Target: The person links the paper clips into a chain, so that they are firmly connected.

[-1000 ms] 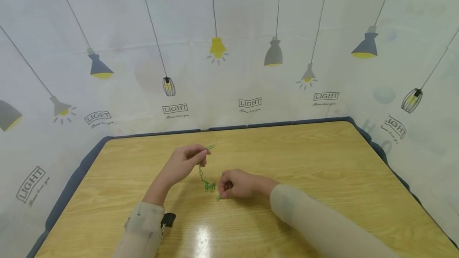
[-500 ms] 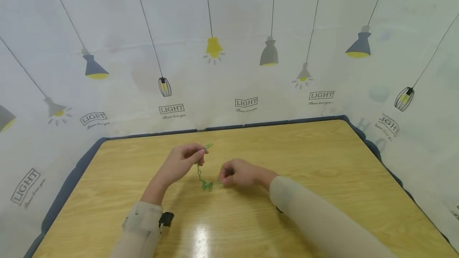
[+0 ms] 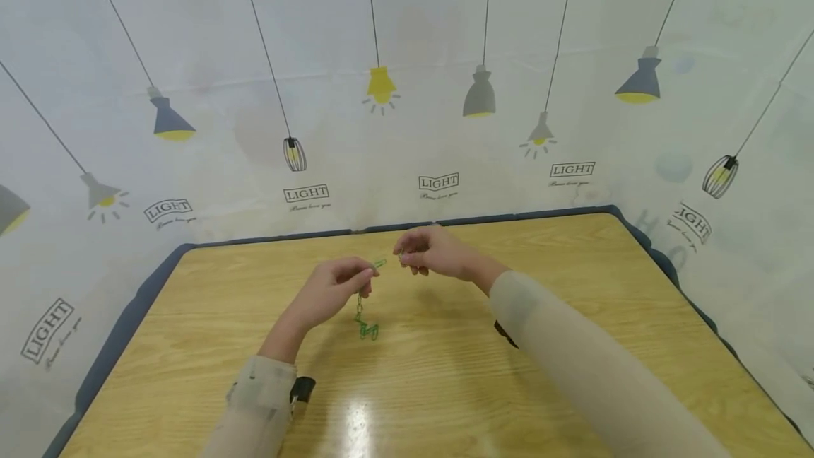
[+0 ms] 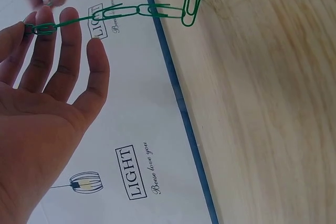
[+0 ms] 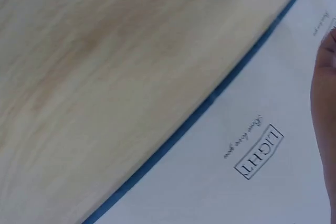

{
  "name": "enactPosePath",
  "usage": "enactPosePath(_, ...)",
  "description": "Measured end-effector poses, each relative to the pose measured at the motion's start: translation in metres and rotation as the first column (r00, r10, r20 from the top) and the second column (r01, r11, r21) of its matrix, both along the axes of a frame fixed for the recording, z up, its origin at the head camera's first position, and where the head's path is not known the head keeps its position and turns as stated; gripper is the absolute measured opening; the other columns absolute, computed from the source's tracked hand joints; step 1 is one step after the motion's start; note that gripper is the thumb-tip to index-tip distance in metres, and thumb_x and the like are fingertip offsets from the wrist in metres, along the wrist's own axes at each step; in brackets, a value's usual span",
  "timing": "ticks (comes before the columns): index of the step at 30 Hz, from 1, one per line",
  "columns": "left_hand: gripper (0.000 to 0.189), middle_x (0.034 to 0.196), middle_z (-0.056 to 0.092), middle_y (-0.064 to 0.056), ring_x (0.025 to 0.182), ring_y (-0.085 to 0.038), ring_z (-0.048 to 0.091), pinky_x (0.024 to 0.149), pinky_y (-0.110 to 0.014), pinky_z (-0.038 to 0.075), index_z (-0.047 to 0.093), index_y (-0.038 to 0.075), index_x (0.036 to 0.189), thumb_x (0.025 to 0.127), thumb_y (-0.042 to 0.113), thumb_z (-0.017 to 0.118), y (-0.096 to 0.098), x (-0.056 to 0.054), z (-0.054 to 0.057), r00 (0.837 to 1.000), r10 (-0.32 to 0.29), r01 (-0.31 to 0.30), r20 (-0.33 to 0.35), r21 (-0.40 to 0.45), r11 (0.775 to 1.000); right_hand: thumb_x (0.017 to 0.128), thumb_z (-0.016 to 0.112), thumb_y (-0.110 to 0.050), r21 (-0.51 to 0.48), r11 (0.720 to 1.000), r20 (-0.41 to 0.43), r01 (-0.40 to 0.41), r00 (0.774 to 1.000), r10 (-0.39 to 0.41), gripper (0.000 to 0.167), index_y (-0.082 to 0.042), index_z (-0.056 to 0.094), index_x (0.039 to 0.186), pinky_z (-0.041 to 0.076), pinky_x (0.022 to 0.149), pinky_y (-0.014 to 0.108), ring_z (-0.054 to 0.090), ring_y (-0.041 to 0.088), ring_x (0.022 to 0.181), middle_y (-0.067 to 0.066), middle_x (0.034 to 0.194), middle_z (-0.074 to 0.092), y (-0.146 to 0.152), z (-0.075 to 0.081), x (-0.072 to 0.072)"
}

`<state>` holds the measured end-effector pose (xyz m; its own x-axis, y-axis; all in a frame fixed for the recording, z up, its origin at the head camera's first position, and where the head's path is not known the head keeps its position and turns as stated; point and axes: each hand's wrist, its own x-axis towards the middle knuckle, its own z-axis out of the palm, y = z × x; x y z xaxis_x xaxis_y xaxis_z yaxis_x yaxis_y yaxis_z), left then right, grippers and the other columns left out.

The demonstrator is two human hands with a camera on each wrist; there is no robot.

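Note:
My left hand [image 3: 332,290] pinches the upper end of a chain of green paper clips [image 4: 126,12] between thumb and fingers. One clip's end juts out past the fingertips towards the right hand. The rest of the chain hangs below the left hand, its lower clips [image 3: 369,332] bunched at the table. Just right of the left hand and slightly higher, my right hand [image 3: 432,251] pinches a small green paper clip [image 3: 401,254], mostly covered by the fingers. The two hands are apart. At the right wrist view's edge, only part of the right hand [image 5: 324,93] shows.
Beneath the hands spreads a wood-grain table [image 3: 540,316] with a dark blue edge [image 3: 521,216]. A pale wall covering [image 3: 432,140] printed with lamps surrounds its far side and flanks. A black strap piece [image 3: 302,389] sticks out at the left cuff.
My right hand has risen from near the table, moving away from me, with its paper clip up beside the left hand. The left hand has barely moved and still holds the chain.

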<state>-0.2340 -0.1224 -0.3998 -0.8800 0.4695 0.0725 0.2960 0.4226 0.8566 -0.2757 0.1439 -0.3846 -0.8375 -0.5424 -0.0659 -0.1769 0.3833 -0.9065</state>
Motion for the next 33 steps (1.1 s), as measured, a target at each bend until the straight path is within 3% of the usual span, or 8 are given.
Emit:
enactPosePath(3, 0.027, 0.098, 0.073, -0.016, 0.091, -0.025, 0.069, 0.086, -0.038, 0.056, 0.074, 0.010, 0.121, 0.112, 0.029, 0.057, 0.000, 0.000, 0.000, 1.000, -0.013, 0.013, 0.008, 0.000, 1.000, 0.108, 0.064, -0.017, -0.078, 0.996, -0.031, 0.045, 0.998, -0.047, 0.016, -0.007, 0.074, 0.117, 0.053, 0.069, 0.029, 0.061, 0.024, 0.080, 0.006, 0.097, 0.072, -0.006, 0.013, -0.003)
enactPosePath(9, 0.027, 0.102, 0.073, -0.022, 0.094, -0.023, 0.068, 0.088, -0.040, 0.057, 0.074, 0.010, 0.121, 0.113, 0.027, 0.055, -0.001, 0.000, 0.001, 0.999, -0.040, 0.040, 0.016, -0.005, 0.999, 0.107, 0.067, -0.018, -0.158, 0.985, 0.019, 0.071, 0.997, -0.069, 0.018, -0.008, 0.078, 0.117, 0.053, 0.074, 0.032, 0.058, 0.019, 0.079, 0.002, 0.092, 0.070, -0.016, 0.025, 0.000)
enactPosePath(15, 0.026, 0.101, 0.074, -0.019, 0.095, -0.021, 0.069, 0.093, -0.049, 0.058, 0.075, 0.010, 0.120, 0.113, 0.025, 0.055, -0.003, -0.001, -0.001, 0.998, -0.057, 0.057, -0.002, -0.012, 0.998, 0.104, 0.071, -0.013, -0.206, 0.977, 0.088, 0.048, 0.996, -0.030, 0.018, -0.004, 0.079, 0.117, 0.052, 0.073, 0.030, 0.059, 0.017, 0.078, 0.002, 0.092, 0.074, -0.024, 0.018, 0.002)
enactPosePath(20, 0.025, 0.101, 0.074, -0.019, 0.096, -0.020, 0.070, 0.098, -0.055, 0.057, 0.074, 0.010, 0.120, 0.113, 0.024, 0.055, -0.003, 0.001, -0.001, 0.999, -0.053, 0.053, 0.002, -0.017, 0.998, 0.104, 0.070, -0.014, -0.183, 0.983, 0.076, 0.030, 0.997, -0.016, 0.016, -0.007, 0.080, 0.115, 0.052, 0.074, 0.029, 0.062, 0.017, 0.081, 0.005, 0.094, 0.075, -0.029, 0.013, 0.002)
enactPosePath(24, 0.024, 0.102, 0.074, -0.019, 0.096, -0.020, 0.069, 0.096, -0.052, 0.057, 0.074, 0.010, 0.120, 0.113, 0.023, 0.055, -0.002, 0.001, 0.001, 0.999, -0.047, 0.047, 0.002, -0.025, 0.999, 0.104, 0.069, -0.012, -0.185, 0.982, 0.083, 0.036, 0.996, -0.021, 0.015, -0.006, 0.079, 0.114, 0.053, 0.074, 0.029, 0.063, 0.016, 0.081, 0.008, 0.097, 0.075, -0.030, 0.012, 0.003)
enactPosePath(33, 0.024, 0.103, 0.074, -0.019, 0.095, -0.021, 0.069, 0.093, -0.051, 0.057, 0.074, 0.010, 0.119, 0.113, 0.024, 0.055, -0.002, 0.000, 0.005, 0.998, -0.056, 0.056, 0.001, -0.028, 0.998, 0.104, 0.069, -0.008, -0.218, 0.975, 0.123, 0.047, 0.992, -0.020, 0.019, 0.002, 0.076, 0.118, 0.055, 0.077, 0.033, 0.064, 0.015, 0.081, -0.002, 0.092, 0.075, -0.031, 0.010, 0.005)
